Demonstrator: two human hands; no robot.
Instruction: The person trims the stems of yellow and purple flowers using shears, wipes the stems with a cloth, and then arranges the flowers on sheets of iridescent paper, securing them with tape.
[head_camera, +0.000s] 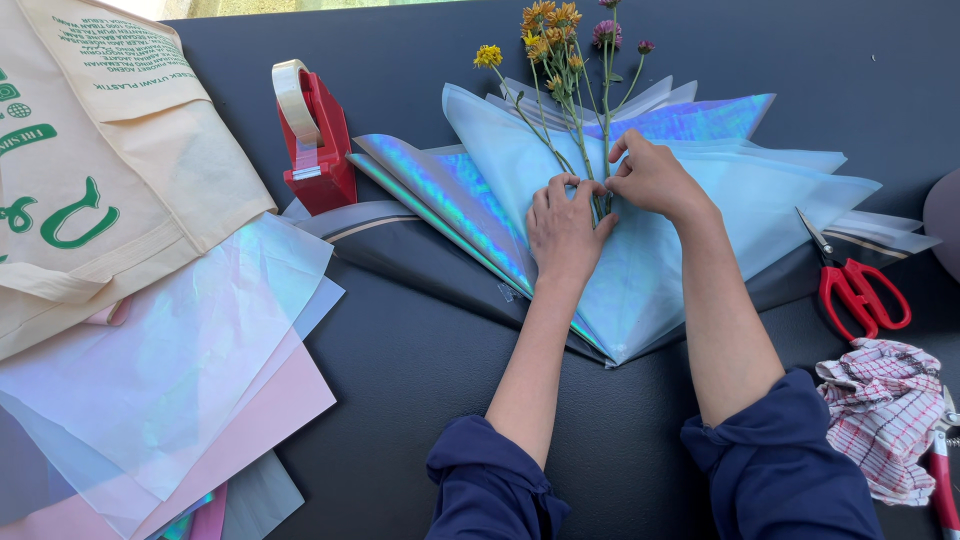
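A small bunch of yellow, orange and purple flowers (553, 40) lies with its green stems (580, 140) running down onto a fan of pale blue and iridescent wrapping sheets (680, 250) on the dark table. My left hand (562, 228) lies flat on the sheets with its fingertips at the lower stems. My right hand (650, 178) presses down on the stems just beside it, fingers pinched around them. The stem ends are hidden under both hands.
A red tape dispenser (318, 140) stands left of the sheets. Red-handled scissors (858, 285) and a checked cloth (885, 405) lie at the right, with a red-handled tool (943, 480) at the edge. A beige tote bag (100, 150) and loose pastel sheets (170, 380) cover the left.
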